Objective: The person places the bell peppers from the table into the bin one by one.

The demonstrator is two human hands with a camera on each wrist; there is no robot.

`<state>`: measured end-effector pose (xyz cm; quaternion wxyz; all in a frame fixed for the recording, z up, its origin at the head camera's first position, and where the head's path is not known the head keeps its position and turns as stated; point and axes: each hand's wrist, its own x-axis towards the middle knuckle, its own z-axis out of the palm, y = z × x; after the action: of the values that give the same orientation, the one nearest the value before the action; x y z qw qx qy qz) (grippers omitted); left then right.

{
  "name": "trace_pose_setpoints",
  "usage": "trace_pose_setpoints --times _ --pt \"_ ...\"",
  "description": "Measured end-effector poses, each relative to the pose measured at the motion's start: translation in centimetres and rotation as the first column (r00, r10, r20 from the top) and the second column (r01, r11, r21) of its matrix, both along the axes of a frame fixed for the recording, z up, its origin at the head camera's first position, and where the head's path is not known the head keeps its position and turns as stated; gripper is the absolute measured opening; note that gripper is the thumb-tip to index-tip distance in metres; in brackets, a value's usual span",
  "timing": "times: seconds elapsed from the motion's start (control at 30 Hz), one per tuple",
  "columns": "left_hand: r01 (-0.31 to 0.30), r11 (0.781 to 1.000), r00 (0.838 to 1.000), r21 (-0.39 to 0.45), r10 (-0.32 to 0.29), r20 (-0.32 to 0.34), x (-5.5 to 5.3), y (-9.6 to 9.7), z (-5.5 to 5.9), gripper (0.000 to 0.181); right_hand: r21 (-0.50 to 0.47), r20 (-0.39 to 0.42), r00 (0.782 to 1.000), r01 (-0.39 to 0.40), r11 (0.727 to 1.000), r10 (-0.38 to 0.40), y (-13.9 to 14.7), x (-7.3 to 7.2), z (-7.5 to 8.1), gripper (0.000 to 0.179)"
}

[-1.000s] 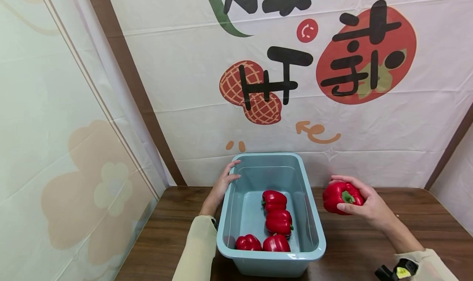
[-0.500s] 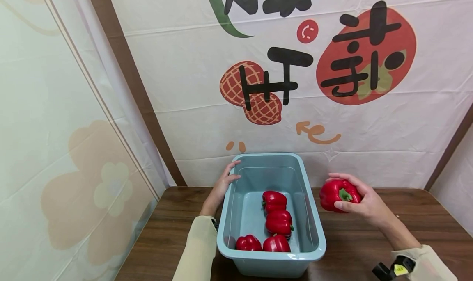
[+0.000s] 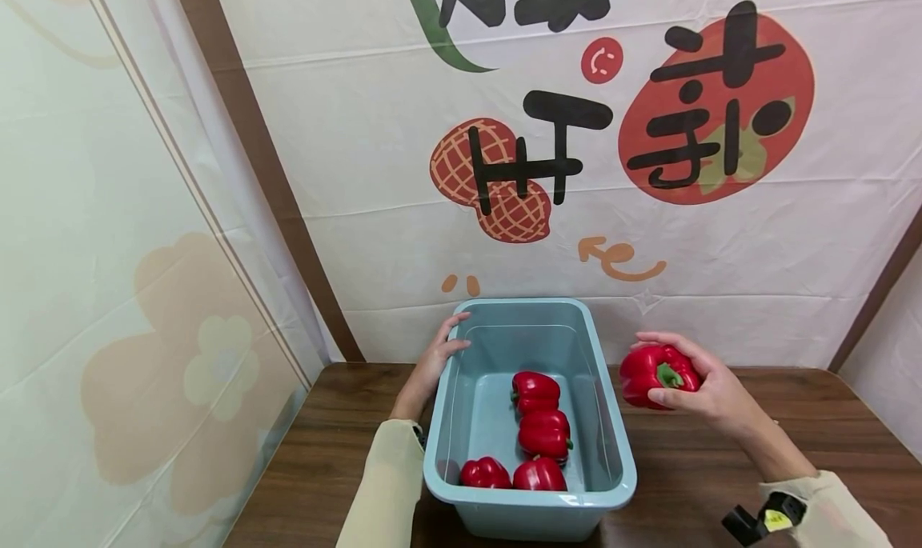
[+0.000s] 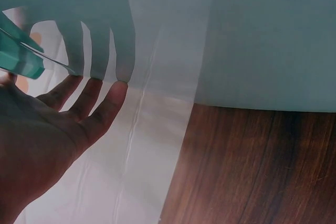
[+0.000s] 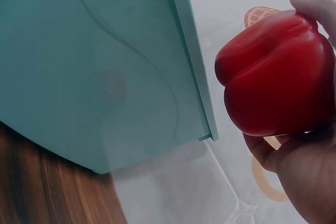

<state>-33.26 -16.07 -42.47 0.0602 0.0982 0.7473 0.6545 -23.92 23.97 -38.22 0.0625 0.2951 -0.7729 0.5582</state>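
In the head view, a light blue plastic tub (image 3: 616, 452) stands on the wooden table with several red bell peppers (image 3: 543, 433) in its bottom. My left hand (image 3: 434, 364) holds the tub's left side, two fingertips over the rim; the left wrist view has other fingers (image 4: 107, 100) against the outer wall. Right of the tub, my right hand (image 3: 709, 384) grips another red bell pepper (image 3: 637, 374) above the table, its green stem turned toward me. Close up in the right wrist view, that pepper (image 5: 278, 72) sits between thumb and fingers, beside the tub's rim (image 5: 194, 56).
Behind the tub hangs a white printed cloth (image 3: 389, 212), and another cloth (image 3: 180, 372) closes off the left side. Brown wooden tabletop (image 3: 720, 460) extends on both sides of the tub.
My right hand has moved slightly left and up with the bell pepper, nearer the tub's right rim. The left hand, the tub and the peppers in it stay in place.
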Motion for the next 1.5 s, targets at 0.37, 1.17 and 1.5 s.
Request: trace_pose_setpoints --times 0.37,1.17,1.5 --pt "-0.001 1.0 1.0 0.019 0.001 0.0 -0.2 -0.1 -0.2 0.052 0.001 -0.033 0.999 -0.009 1.0 0.009 -0.7 0.0 0.7 0.07" --pt "-0.004 1.0 1.0 0.012 0.004 -0.004 -0.1 0.0 -0.2 0.052 -0.032 -0.063 0.993 -0.106 0.994 0.104 -2.5 -0.4 1.6 0.069" --pt "-0.006 1.0 1.0 0.007 0.006 -0.017 -0.2 0.0 -0.3 0.053 -0.02 -0.057 0.993 -0.109 0.994 0.108 -3.4 -0.6 2.0 0.069"
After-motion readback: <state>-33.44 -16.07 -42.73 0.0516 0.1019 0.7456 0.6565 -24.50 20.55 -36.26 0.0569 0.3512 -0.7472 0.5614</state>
